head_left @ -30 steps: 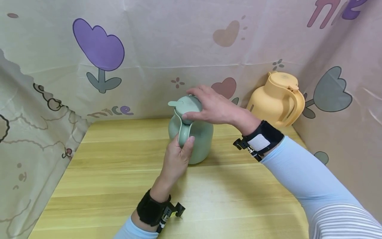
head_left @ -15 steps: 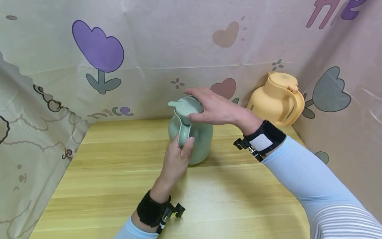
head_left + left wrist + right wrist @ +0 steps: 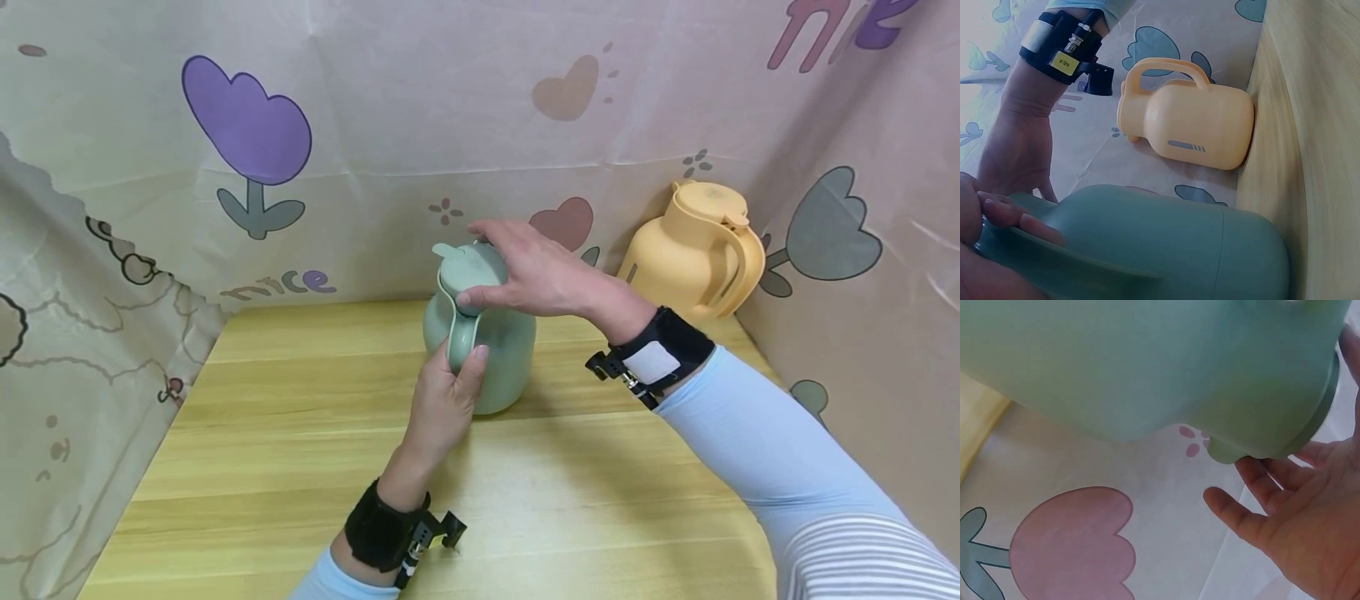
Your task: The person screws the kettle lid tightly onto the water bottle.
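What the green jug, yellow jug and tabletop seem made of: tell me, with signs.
Green jug: probably plastic, satin; smooth moulded curves, a fine seam round its body. Yellow jug: likely plastic too, fairly matte; even colour, soft shading. Tabletop: wood or wood-look laminate, unclear which, slightly glossy; streaked grain, pale glare.
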`<state>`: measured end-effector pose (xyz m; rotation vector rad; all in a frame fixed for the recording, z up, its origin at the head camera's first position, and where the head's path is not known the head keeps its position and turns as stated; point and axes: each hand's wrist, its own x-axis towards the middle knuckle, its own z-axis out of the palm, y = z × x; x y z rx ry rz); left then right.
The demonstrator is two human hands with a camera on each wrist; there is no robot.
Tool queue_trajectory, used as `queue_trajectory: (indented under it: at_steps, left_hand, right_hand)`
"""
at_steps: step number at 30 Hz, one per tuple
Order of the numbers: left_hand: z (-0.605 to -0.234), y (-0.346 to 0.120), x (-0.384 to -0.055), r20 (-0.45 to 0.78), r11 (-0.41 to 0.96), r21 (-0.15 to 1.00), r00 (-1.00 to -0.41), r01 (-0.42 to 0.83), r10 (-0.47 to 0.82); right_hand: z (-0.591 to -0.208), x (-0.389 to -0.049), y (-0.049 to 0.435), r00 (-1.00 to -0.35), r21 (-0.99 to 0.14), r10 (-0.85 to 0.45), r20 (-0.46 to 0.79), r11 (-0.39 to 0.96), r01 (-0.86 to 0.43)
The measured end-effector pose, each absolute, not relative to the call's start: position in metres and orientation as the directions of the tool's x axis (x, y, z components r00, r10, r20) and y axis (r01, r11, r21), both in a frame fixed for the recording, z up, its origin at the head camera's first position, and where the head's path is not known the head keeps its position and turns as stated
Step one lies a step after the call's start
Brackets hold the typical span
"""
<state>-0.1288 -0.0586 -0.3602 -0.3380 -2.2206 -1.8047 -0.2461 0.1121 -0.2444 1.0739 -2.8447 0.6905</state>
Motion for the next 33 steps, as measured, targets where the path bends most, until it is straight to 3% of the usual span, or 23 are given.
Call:
queue_trajectory:
  at_steps: [8,17,33]
  left_hand:
    - [-0.361,-0.059,-0.129,0.340,0.192,0.922,-0.940,0.337,0.014]
    - [-0.361,-0.058,-0.130,0.355,0.198,0.915,-0.935,0.352,0.022]
    - [-0.360,-0.059,-0.128,0.345,0.191,0.919,-0.938,0.343,0.024]
  right_hand:
    - [-0.238,-0.244,0.112,-0.725,-0.426,-0.666,0.179,0.612,-0.667]
    - [-0.248,-0.242,0.109,-0.775,-0.408,-0.591,0.224,0.665,-0.625]
    - [-0.239,-0.241,0.114,-0.753,-0.442,-0.632,0.181,0.632,-0.637]
